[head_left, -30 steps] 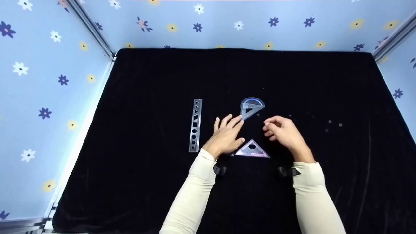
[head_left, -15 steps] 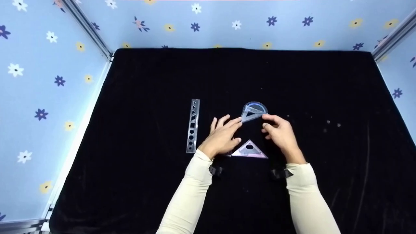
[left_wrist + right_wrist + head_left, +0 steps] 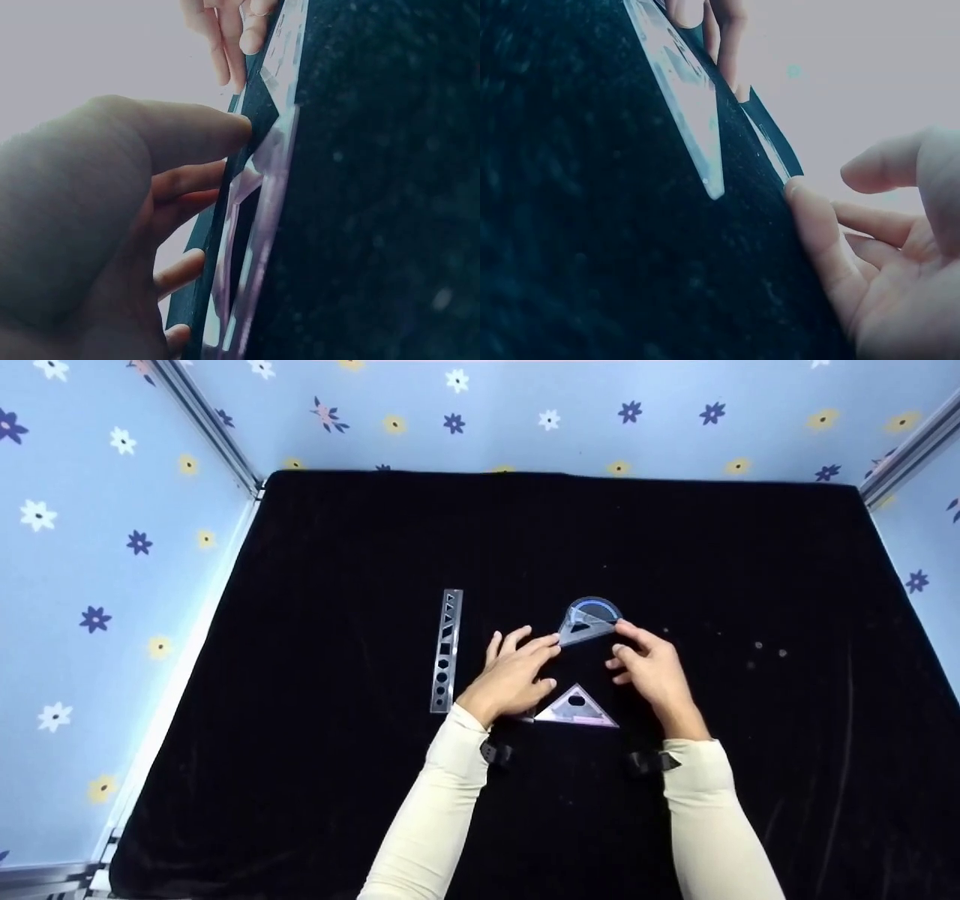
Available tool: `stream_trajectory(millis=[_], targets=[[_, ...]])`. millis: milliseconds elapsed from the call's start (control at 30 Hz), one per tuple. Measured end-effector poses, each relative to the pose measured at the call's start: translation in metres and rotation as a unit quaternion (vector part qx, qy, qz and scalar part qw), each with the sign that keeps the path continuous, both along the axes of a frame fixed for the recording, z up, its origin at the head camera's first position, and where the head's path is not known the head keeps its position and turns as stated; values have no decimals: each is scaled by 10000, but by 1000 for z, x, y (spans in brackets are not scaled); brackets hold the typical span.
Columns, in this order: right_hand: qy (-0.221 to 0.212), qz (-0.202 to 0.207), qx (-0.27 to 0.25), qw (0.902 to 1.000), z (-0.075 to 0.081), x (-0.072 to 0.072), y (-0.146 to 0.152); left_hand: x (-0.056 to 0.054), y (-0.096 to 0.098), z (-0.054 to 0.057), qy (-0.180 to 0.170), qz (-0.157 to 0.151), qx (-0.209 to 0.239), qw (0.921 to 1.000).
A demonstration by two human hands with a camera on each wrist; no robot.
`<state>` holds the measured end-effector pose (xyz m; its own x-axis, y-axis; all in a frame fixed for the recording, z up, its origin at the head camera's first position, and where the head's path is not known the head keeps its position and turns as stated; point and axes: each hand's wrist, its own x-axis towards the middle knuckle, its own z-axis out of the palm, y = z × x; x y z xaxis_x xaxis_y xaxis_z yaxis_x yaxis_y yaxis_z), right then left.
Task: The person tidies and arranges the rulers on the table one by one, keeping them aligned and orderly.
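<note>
A clear protractor (image 3: 611,604) with a blue arc and a clear set square (image 3: 571,640) overlap on the black cloth. My left hand (image 3: 510,682) lies with fingers spread, its fingertips at the set square's left corner. The right hand (image 3: 656,667) has its index fingertip at the right end of the same pair. In the right wrist view its thumb (image 3: 881,165) stands apart from that finger. Nearer me, a pink-edged set square (image 3: 559,714) lies flat by the left thumb; its long edge faces me. Left of this hand is a clear stencil ruler (image 3: 451,656) with cut-out shapes.
Black cloth (image 3: 360,780) covers the table, with a few small pale specks (image 3: 782,652) at the right. Blue flowered panels (image 3: 510,397) stand at the back and both sides. Dark wrist devices (image 3: 496,753) sit at both cuffs.
The right hand has come to the right end of the overlapping pair. The clear set square has turned clockwise, and the protractor has shifted slightly right and toward me. The left hand stays at the left corner.
</note>
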<state>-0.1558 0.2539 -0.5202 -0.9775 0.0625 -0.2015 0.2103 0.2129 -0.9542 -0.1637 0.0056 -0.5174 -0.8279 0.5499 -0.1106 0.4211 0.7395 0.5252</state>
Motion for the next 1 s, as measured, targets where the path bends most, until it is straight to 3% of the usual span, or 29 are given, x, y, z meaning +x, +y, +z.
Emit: stream_trajectory(millis=[200, 433, 667, 1000], targets=[[-73, -469, -141, 9988, 1, 0, -2, -2, 0, -2, -150, 165, 363, 9991], [-33, -581, -177, 9982, 0, 0, -1, -4, -1, -1, -140, 584, 658, 9960], [-50, -630, -187, 9978, 1, 1, -2, -3, -2, -3, 23, 442, 581, 9973], [-26, -688, -274, 9973, 2, 2, -3, -3, -10, -2, -57, 318, 820, 9961]])
